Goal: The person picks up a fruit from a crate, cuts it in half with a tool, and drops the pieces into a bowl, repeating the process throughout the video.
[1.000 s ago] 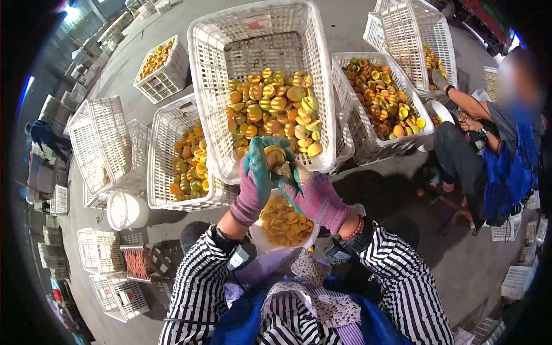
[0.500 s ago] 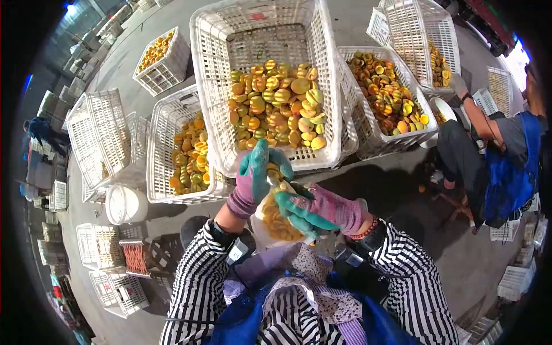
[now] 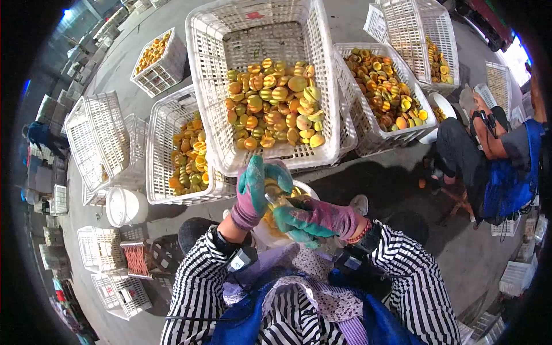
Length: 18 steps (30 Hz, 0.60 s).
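My left hand [image 3: 253, 187], in a green-and-pink glove, is closed around a yellow fruit [image 3: 270, 188], mostly covered by the fingers. My right hand [image 3: 313, 219], gloved alike, is closed just beside the fruit. A small shiny piece shows at its fingertips, but I cannot make out what it grips. Below both hands stands a white bucket [image 3: 307, 188] with yellow pieces inside, partly hidden. In front, a large tilted white crate [image 3: 201, 75] holds many yellow-orange fruits [image 3: 273, 103], several with stripes of peel.
More fruit fills a crate at left [image 3: 164, 121] and one at right [image 3: 374, 144]. A white pail [image 3: 125, 206] stands on the floor at left. At right sits another person [image 3: 500, 149], near a white basin [image 3: 443, 106].
My hands have shifted slightly, the left one down and the right one a little left. More of the bucket's rim shows. The person at right has drawn an arm back from the crate.
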Tool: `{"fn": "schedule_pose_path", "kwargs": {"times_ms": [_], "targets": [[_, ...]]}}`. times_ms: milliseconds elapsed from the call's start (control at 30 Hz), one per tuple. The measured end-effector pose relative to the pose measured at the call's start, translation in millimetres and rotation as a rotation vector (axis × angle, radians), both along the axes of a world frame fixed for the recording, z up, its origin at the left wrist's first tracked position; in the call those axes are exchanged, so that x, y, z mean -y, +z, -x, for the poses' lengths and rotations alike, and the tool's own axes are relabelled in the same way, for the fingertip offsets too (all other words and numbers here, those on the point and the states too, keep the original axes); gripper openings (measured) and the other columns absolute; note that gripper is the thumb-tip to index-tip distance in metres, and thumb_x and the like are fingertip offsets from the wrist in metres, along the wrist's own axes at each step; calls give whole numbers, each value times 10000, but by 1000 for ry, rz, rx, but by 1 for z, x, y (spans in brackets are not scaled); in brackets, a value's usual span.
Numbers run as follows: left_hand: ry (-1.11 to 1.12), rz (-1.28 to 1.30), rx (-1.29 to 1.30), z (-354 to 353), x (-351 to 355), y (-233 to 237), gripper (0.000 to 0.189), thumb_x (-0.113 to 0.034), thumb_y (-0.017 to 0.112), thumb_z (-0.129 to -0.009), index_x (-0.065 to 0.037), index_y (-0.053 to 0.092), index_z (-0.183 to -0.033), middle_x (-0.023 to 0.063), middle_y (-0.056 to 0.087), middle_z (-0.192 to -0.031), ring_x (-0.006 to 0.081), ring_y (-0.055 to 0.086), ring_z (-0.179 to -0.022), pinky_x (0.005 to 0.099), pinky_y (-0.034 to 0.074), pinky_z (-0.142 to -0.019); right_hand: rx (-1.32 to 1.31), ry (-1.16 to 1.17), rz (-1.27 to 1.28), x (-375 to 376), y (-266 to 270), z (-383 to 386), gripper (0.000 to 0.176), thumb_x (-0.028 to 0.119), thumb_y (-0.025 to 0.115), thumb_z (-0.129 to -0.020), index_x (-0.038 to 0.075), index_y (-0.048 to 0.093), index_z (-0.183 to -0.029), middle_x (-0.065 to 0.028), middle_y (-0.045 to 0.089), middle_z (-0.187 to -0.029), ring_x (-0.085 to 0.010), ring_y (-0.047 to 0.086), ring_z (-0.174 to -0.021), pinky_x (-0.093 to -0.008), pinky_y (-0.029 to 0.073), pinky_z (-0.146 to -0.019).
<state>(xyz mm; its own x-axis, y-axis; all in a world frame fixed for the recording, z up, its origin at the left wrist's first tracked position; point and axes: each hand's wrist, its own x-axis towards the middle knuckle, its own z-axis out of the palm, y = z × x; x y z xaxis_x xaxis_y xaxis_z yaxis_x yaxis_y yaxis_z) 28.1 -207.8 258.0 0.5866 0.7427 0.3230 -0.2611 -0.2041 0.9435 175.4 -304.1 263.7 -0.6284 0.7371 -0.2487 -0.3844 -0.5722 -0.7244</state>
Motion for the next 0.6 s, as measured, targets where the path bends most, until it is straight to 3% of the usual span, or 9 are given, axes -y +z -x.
{"fn": "schedule_pose_path", "kwargs": {"times_ms": [133, 200, 233, 267, 333, 400, 467, 533, 600], "targets": [[82, 193, -28, 1, 20, 6, 712, -495, 165, -973, -17, 537, -600, 110, 564, -625, 214, 542, -597, 308, 445, -610, -65, 19, -40, 4, -6, 8, 360, 396, 588, -884, 101, 574, -1090, 25, 571, -795, -74, 528, -616, -230, 442, -539], [87, 137, -25, 6, 20, 1, 718, -509, 169, -967, -8, 559, -632, 108, 571, -637, 224, 554, -618, 320, 457, -637, -100, 18, 19, 9, -2, 10, 371, 396, 581, -888, 92, 576, -1100, 22, 582, -836, -70, 541, -672, -228, 452, -586], [96, 132, -24, 8, 18, 0, 718, -509, 169, -967, -8, 559, -632, 108, 571, -637, 224, 554, -618, 320, 457, -637, -318, 240, 157, 1, -4, 12, 356, 420, 557, -897, 95, 586, -1039, 31, 580, -837, -68, 544, -730, -225, 448, -627], [42, -31, -54, 10, 14, -1, 720, -512, 171, -966, -1, 575, -660, 111, 582, -661, 226, 559, -630, 327, 460, -648, -317, 248, 155, 5, -3, 14, 356, 420, 557, -897, 95, 586, -1039, 31, 580, -837, -68, 544, -730, -225, 448, -627], [3, -186, -88, 13, 12, 0, 723, -514, 173, -964, 7, 590, -687, 113, 593, -685, 228, 565, -642, 334, 463, -660, 63, -59, -67, 16, 10, 20, 356, 454, 529, -901, 105, 576, -951, 40, 541, -725, -68, 507, -568, -222, 412, -493], [-70, 6, -47, 12, 13, 7, 709, -512, 182, -964, 10, 605, -737, 114, 613, -740, 227, 571, -659, 345, 460, -667, -3, 38, 120, 12, -4, 18, 364, 465, 520, -901, 103, 563, -900, 27, 516, -673, -78, 479, -496, -223, 376, -434], [32, -125, -107, 21, 1, -9, 672, -501, 218, -966, 15, 600, -769, 113, 621, -767, 205, 590, -686, 324, 476, -671, 77, 186, 108, 7, -12, 2, 379, 470, 517, -901, 95, 569, -897, 13, 511, -653, -81, 498, -522, -215, 378, -448], [290, 35, -67, 33, -15, -19, 510, -368, 308, -974, 15, 619, -845, 115, 650, -808, 196, 609, -741, 321, 483, -729, 150, 287, 62, 4, -23, 1, 422, 474, 524, -893, 56, 582, -899, -34, 557, -635, -126, 542, -579, -284, 437, -510], [471, -287, -328, 65, -45, -17, 498, -360, 310, -978, 21, 615, -880, 121, 649, -840, 187, 611, -788, 314, 480, -741, 798, 74, -408, 7, -49, 4, 385, 412, 608, -854, 30, 587, -902, -74, 567, -636, -135, 548, -523, -294, 450, -488]]}}
